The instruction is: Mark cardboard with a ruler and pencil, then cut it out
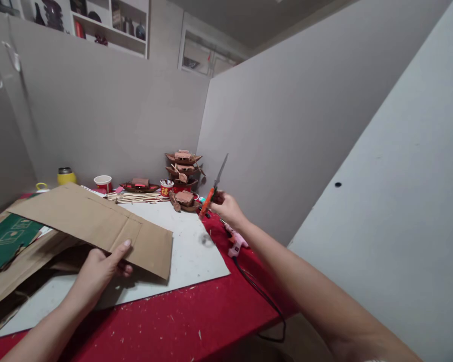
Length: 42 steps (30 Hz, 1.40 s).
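Note:
My left hand (104, 269) grips the near edge of a flat brown cardboard piece (98, 221), thumb on top and fingers underneath. Faint lines and a crease run over its right part. My right hand (225, 207) is closed round orange-handled scissors (210, 197), raised at the table's far right with the blades pointing up. A white board (196, 251) lies under the cardboard on the red table (166, 327). Just below my right hand is a pink glue gun (236, 242) with a black cord.
Stacked brown model boats (183, 168) stand in the back corner, beside thin sticks (139, 198), a red-and-white cup (166, 188), a white-rimmed tub (103, 183) and a yellow jar (66, 177). More cardboard (26, 271) lies at left. Grey partitions (287, 125) enclose the table.

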Available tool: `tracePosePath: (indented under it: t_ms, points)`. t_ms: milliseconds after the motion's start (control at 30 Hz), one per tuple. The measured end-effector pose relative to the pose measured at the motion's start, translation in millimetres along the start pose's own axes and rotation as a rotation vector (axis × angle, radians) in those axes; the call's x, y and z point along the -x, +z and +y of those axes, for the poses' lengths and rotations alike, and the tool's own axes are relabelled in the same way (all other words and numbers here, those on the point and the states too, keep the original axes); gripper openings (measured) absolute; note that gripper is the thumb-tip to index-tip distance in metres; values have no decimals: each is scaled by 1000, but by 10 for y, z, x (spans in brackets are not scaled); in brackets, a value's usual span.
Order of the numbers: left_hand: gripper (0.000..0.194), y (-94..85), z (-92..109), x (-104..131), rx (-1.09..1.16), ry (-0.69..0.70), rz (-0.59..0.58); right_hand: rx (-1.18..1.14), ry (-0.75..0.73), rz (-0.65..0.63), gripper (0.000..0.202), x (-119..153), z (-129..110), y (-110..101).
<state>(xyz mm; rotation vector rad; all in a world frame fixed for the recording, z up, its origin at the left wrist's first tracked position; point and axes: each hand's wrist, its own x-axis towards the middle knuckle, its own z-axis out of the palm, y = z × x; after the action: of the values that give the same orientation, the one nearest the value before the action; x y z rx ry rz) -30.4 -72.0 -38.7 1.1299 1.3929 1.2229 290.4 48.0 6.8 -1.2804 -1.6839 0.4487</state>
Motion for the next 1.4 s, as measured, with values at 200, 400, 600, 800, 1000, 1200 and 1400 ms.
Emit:
tracePosePath:
  t_ms: [200, 400, 600, 800, 1000, 1200, 1400]
  points:
    - [41, 2, 9, 4, 153, -115, -51, -367, 3, -59, 38, 505, -519, 268]
    - [59, -9, 67, 236, -2, -327, -411, -400, -22, -141, 33, 832, -874, 520]
    - [46, 96, 235, 435, 156, 77, -114, -260, -9, -86, 33, 890, -871, 800]
    - [42, 273, 315, 306, 106, 142, -150, -252, 10, -114, 31, 970, -739, 1071]
    - [38, 375, 146, 213, 272, 46, -217, -315, 44, -51, 26, 995, -645, 1094]
    - [40, 388, 202, 162, 379, -67, -349, -371, 75, 6, 25, 958, -607, 1042]
    - [33, 522, 171, 127, 364, -152, -301, -440, 150, -36, 26, 943, -545, 1009]
